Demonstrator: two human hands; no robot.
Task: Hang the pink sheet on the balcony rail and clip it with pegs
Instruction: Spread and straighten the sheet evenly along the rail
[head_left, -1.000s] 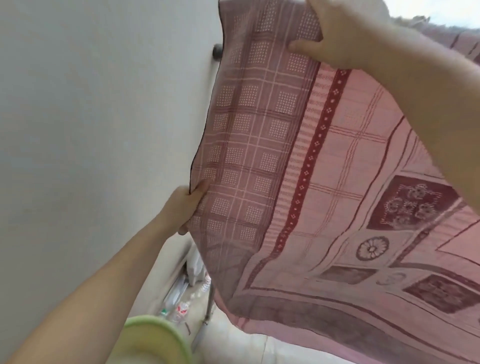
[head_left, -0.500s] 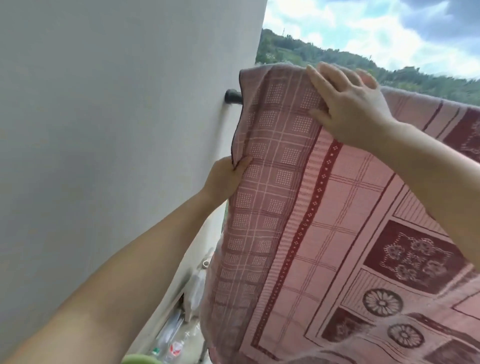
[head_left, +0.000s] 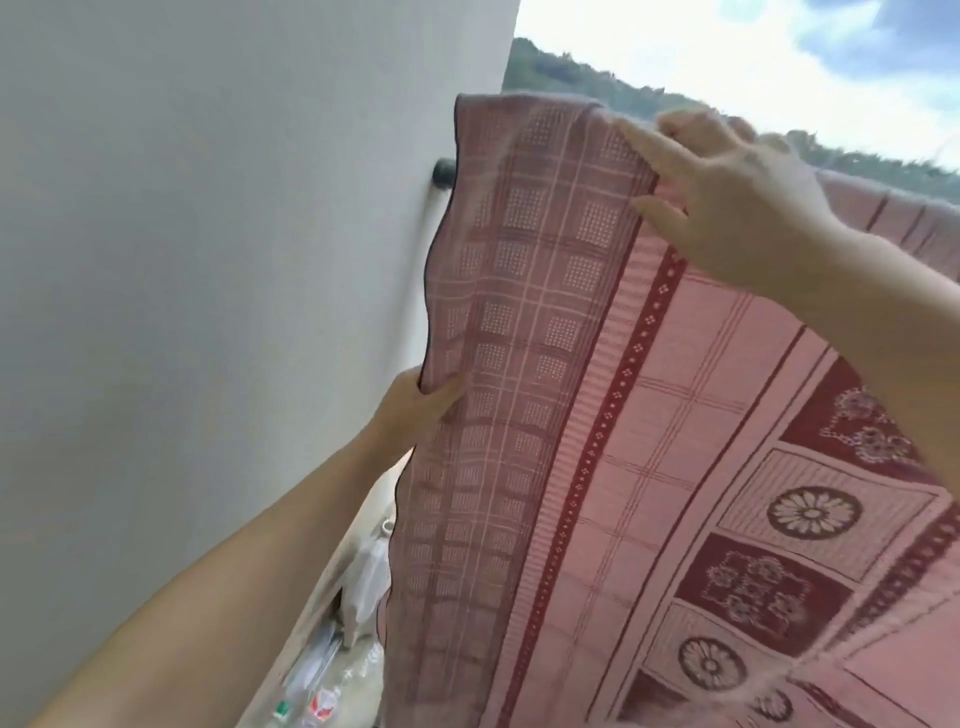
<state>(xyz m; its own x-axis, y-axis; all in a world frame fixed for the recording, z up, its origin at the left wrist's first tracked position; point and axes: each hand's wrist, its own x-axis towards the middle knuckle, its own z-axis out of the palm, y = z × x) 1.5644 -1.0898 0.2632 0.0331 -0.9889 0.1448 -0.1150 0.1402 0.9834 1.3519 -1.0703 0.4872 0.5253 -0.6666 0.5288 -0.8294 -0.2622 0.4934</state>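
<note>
My left hand (head_left: 421, 405) is pinching the pink sheet (head_left: 545, 312) taut; at 2 o'clock my spread right hand (head_left: 737, 208) is anchoring its top.

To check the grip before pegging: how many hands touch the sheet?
2. The left hand grips the sheet at its side edge, low by the wall; the right hand, blurred, is at its top fold.

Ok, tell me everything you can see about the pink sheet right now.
The pink sheet is thin fabric with a dusky checked border, a dark red dotted stripe and maroon floral panels. It hangs from a top fold beside the white wall and the dark rail end. The left hand pinches its dark-hemmed side edge; the right hand, blurred, touches the top fold.
</note>
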